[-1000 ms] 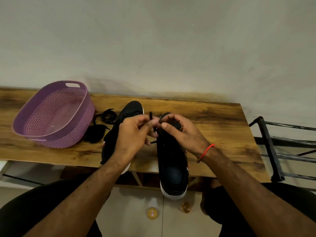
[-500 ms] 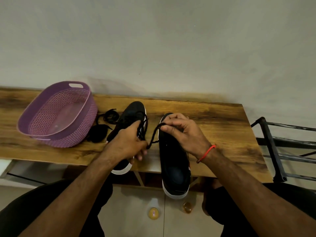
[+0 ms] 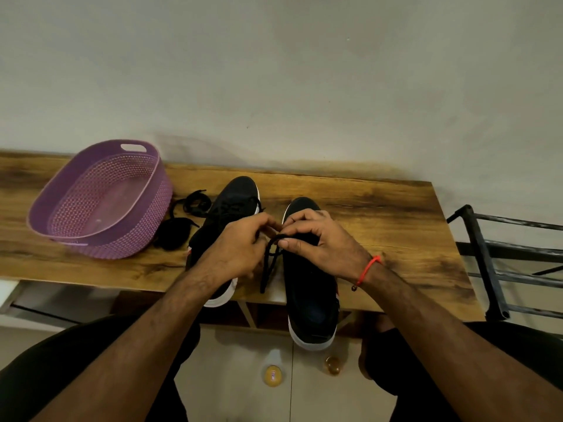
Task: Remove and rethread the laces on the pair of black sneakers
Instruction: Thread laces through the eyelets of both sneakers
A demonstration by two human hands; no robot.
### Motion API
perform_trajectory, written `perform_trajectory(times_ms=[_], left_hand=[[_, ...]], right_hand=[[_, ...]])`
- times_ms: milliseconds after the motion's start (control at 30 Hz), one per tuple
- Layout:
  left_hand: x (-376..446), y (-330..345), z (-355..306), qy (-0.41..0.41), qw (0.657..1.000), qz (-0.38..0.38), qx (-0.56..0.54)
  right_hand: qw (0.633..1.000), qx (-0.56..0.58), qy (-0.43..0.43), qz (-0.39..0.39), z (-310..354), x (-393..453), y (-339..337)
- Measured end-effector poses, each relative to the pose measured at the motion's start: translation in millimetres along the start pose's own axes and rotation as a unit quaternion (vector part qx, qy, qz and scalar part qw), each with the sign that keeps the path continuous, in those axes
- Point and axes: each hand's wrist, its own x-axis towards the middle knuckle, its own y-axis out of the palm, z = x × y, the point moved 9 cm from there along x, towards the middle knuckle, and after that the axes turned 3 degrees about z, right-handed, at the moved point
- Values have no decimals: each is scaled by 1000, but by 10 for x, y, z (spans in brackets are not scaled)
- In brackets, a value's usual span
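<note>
Sitting at a grainy wooden table [image 3: 380, 214], a person works on two black sneakers. At far left stands an oval purple woven-plastic basket [image 3: 100, 202]; just right of it lies a loose coil of black lace [image 3: 182, 220]. The left sneaker [image 3: 234, 196], white-soled, lies under the left hand [image 3: 237, 251]. Both hands meet, pinching a black cord lace [image 3: 269, 263] that dangles between the shoes. The right hand [image 3: 320, 239], red thread at its wrist, covers the smooth right sneaker [image 3: 310, 293].
</note>
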Motion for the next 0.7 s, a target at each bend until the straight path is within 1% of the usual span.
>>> perform_trajectory(times_ms=[67,100,167,200,233,300,367,400,433,533,633,700], left_hand=[[20,75,122,-46,999,13,2],[12,117,205,-74,997,14,21],[-11,201,313,-100,990,13,102],[-1,224,325,-92,988,2,124],[13,212,292,-73,990,-18,117],[48,158,132,-6,998,-45,50],[56,150,-90,66,997,-29,-26],[43,164,-170,83,995,-15,-59],[25,176,-215,82,993,-8,-83],[10,143,-173,41,993,-27,-106],[28,123,-91,12,996,-3,-91],[24,156,67,-43,998,16,-52]], right_hand=[[1000,5,-7,-8,15,0,-25],[1000,13,-11,-13,22,1,-42],[999,29,-18,-29,33,7,-75],[998,37,-21,-37,35,13,-90],[997,45,-28,-48,51,18,-111],[993,69,-53,-78,94,17,-186],[989,80,-65,-104,118,5,-267],[988,82,-63,-112,116,1,-292],[988,83,-60,-117,115,-5,-305],[986,100,-60,-120,115,-10,-294],[985,131,-47,-103,96,4,-269],[987,128,-44,-87,91,6,-252]])
